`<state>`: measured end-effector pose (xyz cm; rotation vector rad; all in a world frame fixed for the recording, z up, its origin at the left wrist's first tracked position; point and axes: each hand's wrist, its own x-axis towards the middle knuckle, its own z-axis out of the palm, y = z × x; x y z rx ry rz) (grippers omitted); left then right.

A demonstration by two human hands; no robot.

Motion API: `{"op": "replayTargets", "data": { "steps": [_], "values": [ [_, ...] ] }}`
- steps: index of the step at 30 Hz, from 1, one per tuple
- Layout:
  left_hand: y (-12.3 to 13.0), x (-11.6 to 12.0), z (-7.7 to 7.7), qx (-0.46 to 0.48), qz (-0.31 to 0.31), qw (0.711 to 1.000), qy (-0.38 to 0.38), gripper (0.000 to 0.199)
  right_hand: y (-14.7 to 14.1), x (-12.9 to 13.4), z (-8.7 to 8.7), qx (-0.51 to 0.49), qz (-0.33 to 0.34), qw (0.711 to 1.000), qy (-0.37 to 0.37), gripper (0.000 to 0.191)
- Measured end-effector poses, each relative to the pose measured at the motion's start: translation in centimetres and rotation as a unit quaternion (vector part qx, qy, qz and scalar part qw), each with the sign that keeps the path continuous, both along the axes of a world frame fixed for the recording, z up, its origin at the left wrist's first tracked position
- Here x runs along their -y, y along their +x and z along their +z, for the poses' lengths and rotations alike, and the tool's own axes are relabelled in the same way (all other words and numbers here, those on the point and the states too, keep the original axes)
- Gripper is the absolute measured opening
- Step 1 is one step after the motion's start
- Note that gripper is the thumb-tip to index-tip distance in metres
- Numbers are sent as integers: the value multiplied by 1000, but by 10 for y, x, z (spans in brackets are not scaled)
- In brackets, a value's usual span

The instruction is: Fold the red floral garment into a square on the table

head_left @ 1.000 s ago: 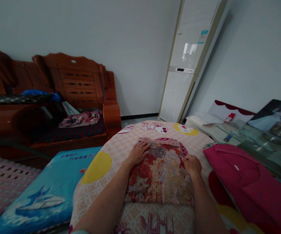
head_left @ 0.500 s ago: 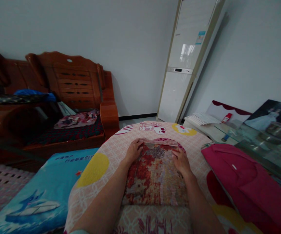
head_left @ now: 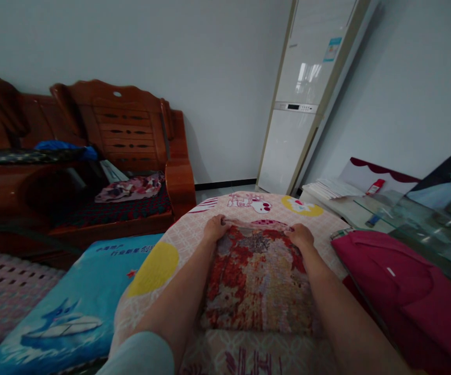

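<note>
A patterned piece of fabric (head_left: 258, 281) in rust red, tan and grey lies folded into a rough rectangle in front of me. Its far edge is a thin, pale pink strip. At the far left corner, my left hand (head_left: 216, 228) pinches that edge between thumb and fingers. My right hand (head_left: 300, 235) grips the far right corner the same way. The far edge looks slightly raised between both hands, while the rest rests flat on the pink printed cover (head_left: 194, 234). Whether the fabric is a garment I cannot tell.
A folded magenta garment (head_left: 401, 281) lies to the right, beside a glass shelf (head_left: 416, 219). Left of the cover are a blue printed cushion (head_left: 72, 307) and a pink woven seat (head_left: 10, 297). A wooden sofa (head_left: 131, 130) and a tall air conditioner (head_left: 291, 120) stand behind.
Both hands have gone from resting on the fabric's far corners to pinching its far edge, which is now pulled straighter. The view has shifted slightly, so the surroundings sit further right.
</note>
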<state>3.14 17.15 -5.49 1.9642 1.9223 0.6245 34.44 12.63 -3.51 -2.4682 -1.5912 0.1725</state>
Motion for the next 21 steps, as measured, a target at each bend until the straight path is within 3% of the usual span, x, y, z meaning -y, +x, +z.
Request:
{"op": "replayTargets", "data": {
  "steps": [6, 13, 17, 21],
  "values": [
    [-10, -24, 8, 46, -66, 994, -71, 25, 10, -8, 3, -47, 47, 998, -3, 13],
    [-16, -21, 9, 92, -79, 991, -54, 18, 13, 1, 3, -174, 28, 980, 88, 20],
    [-12, -13, 21, 203, -54, 976, -59, 22, 12, 9, 11, -303, 4, 942, 145, 15],
    [0, 6, 41, 269, -64, 959, -67, 13, 4, 27, 25, -440, -4, 877, 191, 13]
  ]
}}
